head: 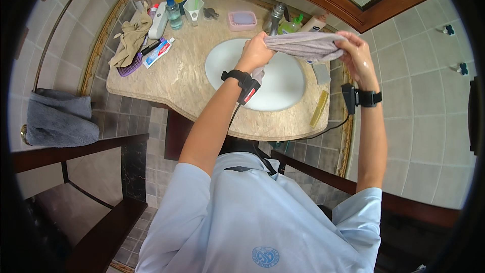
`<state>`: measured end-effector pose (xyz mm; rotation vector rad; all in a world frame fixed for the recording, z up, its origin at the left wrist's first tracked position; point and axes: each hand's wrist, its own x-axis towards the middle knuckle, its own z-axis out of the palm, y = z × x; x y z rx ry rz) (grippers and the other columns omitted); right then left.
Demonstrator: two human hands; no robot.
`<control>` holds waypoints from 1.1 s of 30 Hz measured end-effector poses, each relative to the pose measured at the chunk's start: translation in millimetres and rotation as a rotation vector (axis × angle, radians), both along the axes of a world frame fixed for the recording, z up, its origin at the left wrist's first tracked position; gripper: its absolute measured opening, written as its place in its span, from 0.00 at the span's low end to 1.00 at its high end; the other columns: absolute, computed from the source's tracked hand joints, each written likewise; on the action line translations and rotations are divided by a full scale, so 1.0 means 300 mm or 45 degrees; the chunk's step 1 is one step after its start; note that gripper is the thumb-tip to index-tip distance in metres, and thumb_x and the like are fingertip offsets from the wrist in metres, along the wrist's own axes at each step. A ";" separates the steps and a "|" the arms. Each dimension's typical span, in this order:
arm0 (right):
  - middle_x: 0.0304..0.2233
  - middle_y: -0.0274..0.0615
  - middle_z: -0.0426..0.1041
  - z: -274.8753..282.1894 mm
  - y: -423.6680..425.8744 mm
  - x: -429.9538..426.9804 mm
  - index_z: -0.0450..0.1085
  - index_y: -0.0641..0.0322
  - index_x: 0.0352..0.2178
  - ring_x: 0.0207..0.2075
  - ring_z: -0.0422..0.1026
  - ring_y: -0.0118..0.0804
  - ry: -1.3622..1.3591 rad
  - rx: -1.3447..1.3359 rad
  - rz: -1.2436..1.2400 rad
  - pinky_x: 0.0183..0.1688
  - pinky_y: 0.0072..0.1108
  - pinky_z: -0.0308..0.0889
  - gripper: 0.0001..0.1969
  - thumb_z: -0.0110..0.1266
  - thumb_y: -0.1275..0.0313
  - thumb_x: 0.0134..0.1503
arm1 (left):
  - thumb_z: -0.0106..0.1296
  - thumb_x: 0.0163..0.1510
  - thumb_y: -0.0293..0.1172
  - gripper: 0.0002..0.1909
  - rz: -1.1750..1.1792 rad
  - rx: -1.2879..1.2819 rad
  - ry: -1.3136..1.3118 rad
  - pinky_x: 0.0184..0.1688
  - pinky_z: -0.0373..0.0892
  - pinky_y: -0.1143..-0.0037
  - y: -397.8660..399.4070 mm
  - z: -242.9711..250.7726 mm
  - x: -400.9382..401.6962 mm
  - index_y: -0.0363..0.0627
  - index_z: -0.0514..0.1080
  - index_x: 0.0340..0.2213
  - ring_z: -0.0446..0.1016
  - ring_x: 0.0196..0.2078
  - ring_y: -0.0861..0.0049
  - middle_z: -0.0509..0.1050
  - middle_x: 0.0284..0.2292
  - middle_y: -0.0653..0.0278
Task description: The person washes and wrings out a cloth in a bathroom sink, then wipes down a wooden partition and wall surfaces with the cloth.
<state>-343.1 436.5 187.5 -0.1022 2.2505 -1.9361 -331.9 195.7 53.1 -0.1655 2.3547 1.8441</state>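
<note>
A greyish-mauve cloth (pixel 303 44) is stretched sideways between my two hands, above the far side of a white oval washbasin (pixel 282 87). My left hand (pixel 256 53) is closed in a fist around one end, and a short tail of cloth hangs below it towards the basin. At the other end, my right hand (pixel 355 56) pinches the cloth between thumb and fingers; its skin looks wet. Behind the cloth stands a metal faucet (pixel 276 17), its lower part hidden. Both wrists carry black strapped devices with cables.
Right of the basin lie a yellow comb (pixel 319 109) and a grey flat piece (pixel 321 74). Behind are a pink soap dish (pixel 242 21) and a green pump bottle (pixel 291 25). At left are a toothpaste tube (pixel 159 52), a purple hairbrush (pixel 130 65), a beige cloth (pixel 132 40) and a blue-capped bottle (pixel 174 14).
</note>
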 end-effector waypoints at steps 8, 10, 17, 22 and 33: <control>0.41 0.43 0.64 -0.514 0.109 0.131 0.59 0.58 0.46 0.35 0.73 0.29 -0.434 0.039 0.088 0.27 0.22 0.76 0.23 0.57 0.79 0.49 | 0.52 0.40 0.23 0.20 0.120 0.112 0.167 0.39 0.68 0.71 0.114 -0.020 -0.062 0.35 0.64 0.38 0.74 0.36 0.59 0.73 0.31 0.47; 0.48 0.50 0.60 -0.569 0.051 0.157 0.49 0.57 0.56 0.40 0.72 0.39 -0.429 0.259 0.311 0.35 0.26 0.75 0.40 0.63 0.76 0.43 | 0.50 0.40 0.21 0.22 0.091 0.038 0.139 0.39 0.68 0.71 0.150 0.023 -0.030 0.35 0.63 0.40 0.74 0.36 0.61 0.73 0.32 0.47; 0.52 0.59 0.62 -0.526 -0.216 0.160 0.32 0.62 0.62 0.47 0.69 0.53 0.515 0.208 0.073 0.51 0.27 0.64 0.62 0.69 0.70 0.32 | 0.41 0.46 0.14 0.22 0.086 0.648 -0.303 0.38 0.72 0.69 0.158 0.064 -0.003 0.33 0.59 0.46 0.73 0.37 0.67 0.71 0.36 0.53; 0.43 0.54 0.71 -0.565 -0.225 0.109 0.46 0.65 0.59 0.45 0.72 0.50 0.402 0.254 0.008 0.47 0.28 0.67 0.51 0.66 0.73 0.33 | 0.36 0.50 0.15 0.23 0.287 0.905 -0.373 0.40 0.73 0.65 0.099 0.001 -0.018 0.36 0.57 0.50 0.73 0.42 0.61 0.69 0.43 0.50; 0.32 0.42 0.74 -0.554 -0.219 0.010 0.68 0.73 0.38 0.31 0.73 0.29 -0.306 -0.446 0.211 0.35 0.19 0.68 0.17 0.53 0.83 0.42 | 0.48 0.55 0.30 0.18 -0.057 0.418 -0.460 0.46 0.71 0.64 -0.098 -0.036 0.103 0.44 0.59 0.46 0.71 0.44 0.70 0.69 0.43 0.60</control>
